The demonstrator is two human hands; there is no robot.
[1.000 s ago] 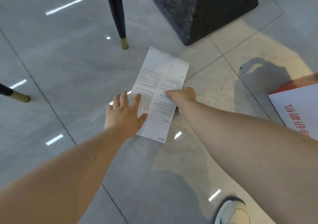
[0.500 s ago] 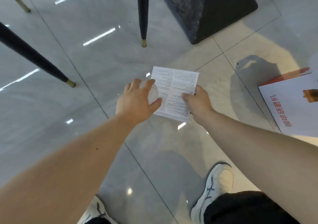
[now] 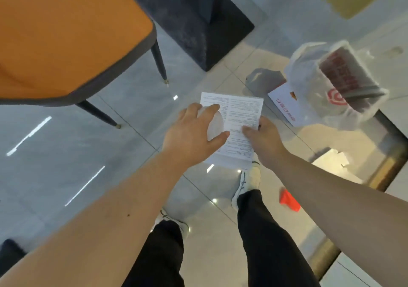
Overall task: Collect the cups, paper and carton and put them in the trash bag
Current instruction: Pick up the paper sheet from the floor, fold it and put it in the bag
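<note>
The paper is up off the floor now — a second ago it lay flat on the tiles, and here it hangs in the air above the person's shoes, pinched at its right edge by the right hand, fingers closed on the sheet. The left hand has its fingers wrapped around a clear plastic cup, held against the paper's left side. The view has swung up and back: the trash bag comes into sight to the right, translucent, mouth open, a red-printed carton inside — a white printed sheet beside it. An orange chair fills the upper left.
</note>
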